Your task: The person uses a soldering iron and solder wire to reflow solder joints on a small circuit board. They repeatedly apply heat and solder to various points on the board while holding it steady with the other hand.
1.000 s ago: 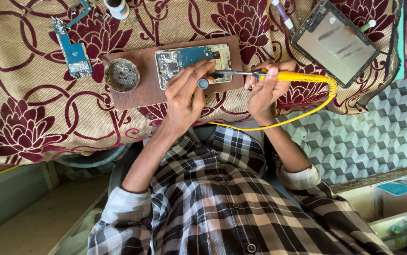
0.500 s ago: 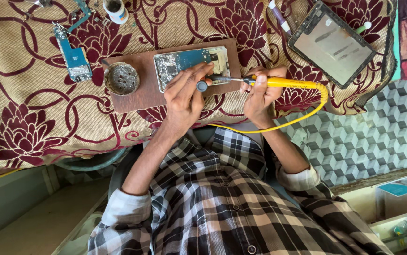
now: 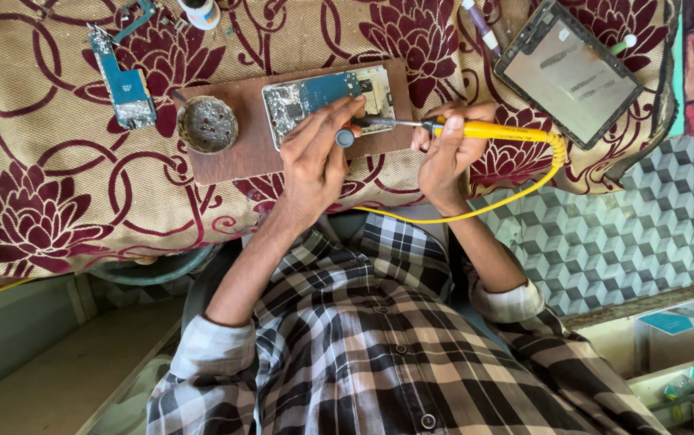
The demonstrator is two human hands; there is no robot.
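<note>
1. Firmly, the right hand [image 3: 447, 153] is closed around a yellow-handled soldering iron [image 3: 488, 130], its tip reaching the opened phone [image 3: 327, 101].
2. The left hand [image 3: 314, 157] rests its fingers on that phone, pinching a small dark tool [image 3: 345, 138].
3. The phone lies on a brown board [image 3: 234, 153], beside a round metal tin [image 3: 207, 125].
4. A blue circuit strip [image 3: 125, 84] and a tablet frame [image 3: 568, 72] lie apart on the floral cloth [image 3: 49, 193].
</note>
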